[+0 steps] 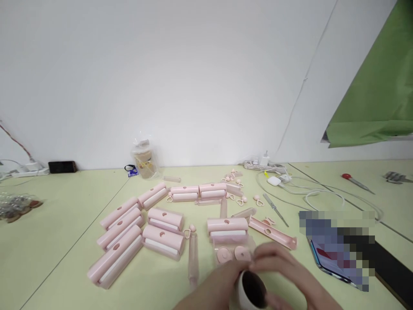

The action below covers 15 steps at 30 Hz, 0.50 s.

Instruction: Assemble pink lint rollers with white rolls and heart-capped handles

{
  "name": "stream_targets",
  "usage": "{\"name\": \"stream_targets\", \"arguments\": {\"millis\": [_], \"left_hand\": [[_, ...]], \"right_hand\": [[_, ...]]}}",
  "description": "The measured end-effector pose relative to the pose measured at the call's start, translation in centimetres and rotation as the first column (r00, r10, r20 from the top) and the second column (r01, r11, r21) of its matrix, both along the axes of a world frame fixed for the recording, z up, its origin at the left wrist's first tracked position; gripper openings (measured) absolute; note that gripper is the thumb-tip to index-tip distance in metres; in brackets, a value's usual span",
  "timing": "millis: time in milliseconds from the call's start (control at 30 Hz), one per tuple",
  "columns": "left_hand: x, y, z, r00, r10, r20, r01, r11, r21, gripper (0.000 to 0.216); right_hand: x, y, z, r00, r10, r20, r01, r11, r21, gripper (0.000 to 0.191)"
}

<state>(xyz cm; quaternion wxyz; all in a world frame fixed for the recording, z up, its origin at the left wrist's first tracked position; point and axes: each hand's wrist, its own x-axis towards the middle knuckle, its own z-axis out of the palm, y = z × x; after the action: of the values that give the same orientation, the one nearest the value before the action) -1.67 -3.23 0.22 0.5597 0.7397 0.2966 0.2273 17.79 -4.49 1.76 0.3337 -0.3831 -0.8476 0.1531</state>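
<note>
At the bottom edge, a white roll (239, 296) with a dark hollow core is held tilted, its open end toward me. My left hand (217, 282) is closed around its left side. My right hand (284, 265) curves over from the right, fingertips meeting my left hand above the roll and thumb at the rim. Just beyond lie two round pink end caps (224, 255) on a clear piece, partly covered by my hands. Behind them is a pink roller case (227, 226) with a white roll inside. A pink half shell (274, 233) lies open-side up beside it.
Several assembled pink cases (116, 256) spread across the left and middle. Pink heart-shaped hooks (258, 200) and translucent handles (193, 258) lie among them. A craft knife (275, 209), white cables (309, 193) and a phone (335, 262) are on the right. A bagged cup (145, 161) stands by the wall.
</note>
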Motion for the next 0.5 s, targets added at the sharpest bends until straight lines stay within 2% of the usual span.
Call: {"name": "stream_targets", "arguments": {"millis": [100, 200, 300, 400, 500], "left_hand": [[0.5, 0.0, -0.4, 0.999, 0.010, 0.031, -0.010, 1.000, 0.003, 0.051], [0.7, 0.4, -1.0, 0.996, -0.027, 0.084, 0.021, 0.997, 0.070, 0.047], [0.7, 0.6, -1.7, 0.992, -0.044, 0.116, 0.031, 0.994, 0.107, 0.048], [0.7, 0.7, -3.0, 0.992, -0.043, 0.121, 0.025, 0.989, 0.148, 0.049], [0.9, 1.0, -4.3, 0.985, -0.053, 0.164, 0.017, 0.976, 0.215, 0.048]], "right_hand": [[-0.2, 3.7, 1.1, 0.965, 0.041, 0.261, -0.056, 0.997, 0.052, 0.025], [-1.5, 6.7, 1.5, 0.871, 0.205, 0.446, -0.203, 0.978, -0.053, 0.022], [-3.0, 8.2, 1.0, 0.789, 0.276, 0.549, -0.258, 0.960, -0.112, 0.022], [-3.9, 8.7, 0.3, 0.735, 0.248, 0.631, -0.267, 0.961, -0.067, 0.017], [-3.9, 8.9, -0.1, 0.735, 0.254, 0.629, -0.306, 0.952, -0.026, 0.011]]}}
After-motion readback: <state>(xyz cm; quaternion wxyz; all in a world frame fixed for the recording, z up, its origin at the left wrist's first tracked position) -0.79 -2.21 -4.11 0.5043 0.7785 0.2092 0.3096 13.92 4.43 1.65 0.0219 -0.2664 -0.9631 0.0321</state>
